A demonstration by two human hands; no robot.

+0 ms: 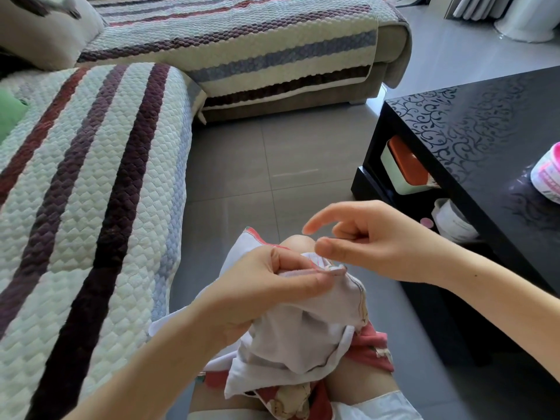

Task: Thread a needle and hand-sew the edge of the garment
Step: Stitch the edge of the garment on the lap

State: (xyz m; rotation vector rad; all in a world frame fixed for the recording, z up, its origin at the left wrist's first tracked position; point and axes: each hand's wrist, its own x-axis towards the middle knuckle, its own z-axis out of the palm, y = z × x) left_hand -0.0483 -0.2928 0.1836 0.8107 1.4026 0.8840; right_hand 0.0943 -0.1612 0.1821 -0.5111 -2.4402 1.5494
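Needle and thread too small to see at right hand [372, 241]; left hand [266, 286] hides garment [291, 338] edge; tub [547, 174] cut off at right.

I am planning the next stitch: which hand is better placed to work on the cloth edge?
Right. The left hand grips the folded cloth edge and steadies it; the right hand hovers just above that edge. What its fingers hold is too small to tell.

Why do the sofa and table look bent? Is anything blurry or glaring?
Head view: the wide-angle lens bows the sofa and table edges; daylight glares off its glossy top; the right hand has a slightly soft raised fingertip; left hand and garment are sharp.
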